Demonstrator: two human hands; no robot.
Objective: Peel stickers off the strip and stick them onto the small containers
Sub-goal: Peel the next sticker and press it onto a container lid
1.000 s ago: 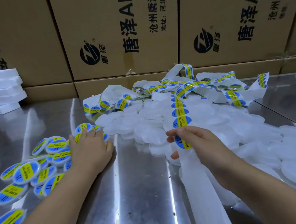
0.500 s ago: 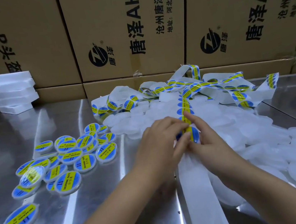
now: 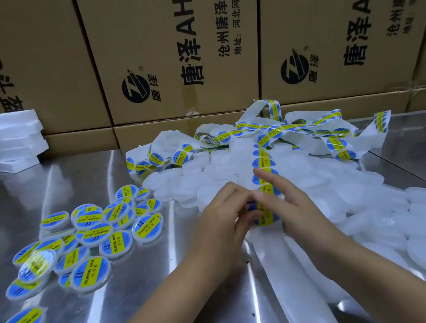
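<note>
A white backing strip (image 3: 263, 158) with round blue-and-yellow stickers runs from a tangled heap at the back down to my hands. My left hand (image 3: 222, 222) pinches the edge of the nearest sticker (image 3: 265, 215) with curled fingers. My right hand (image 3: 290, 205) holds the strip under that sticker, index finger stretched out over it. A pile of plain white round containers (image 3: 317, 182) lies beneath and to the right of the strip. Several labelled containers (image 3: 89, 240) lie in a group at the left.
The work surface is a shiny metal table (image 3: 147, 292). Cardboard boxes (image 3: 177, 44) form a wall along the back. A stack of white foam slabs (image 3: 10, 142) stands at the back left. Peeled bare strip (image 3: 289, 273) trails toward me between my forearms.
My left hand left the labelled containers at the left and came over to the strip. Both hands now meet at the nearest sticker, slightly lower on the strip.
</note>
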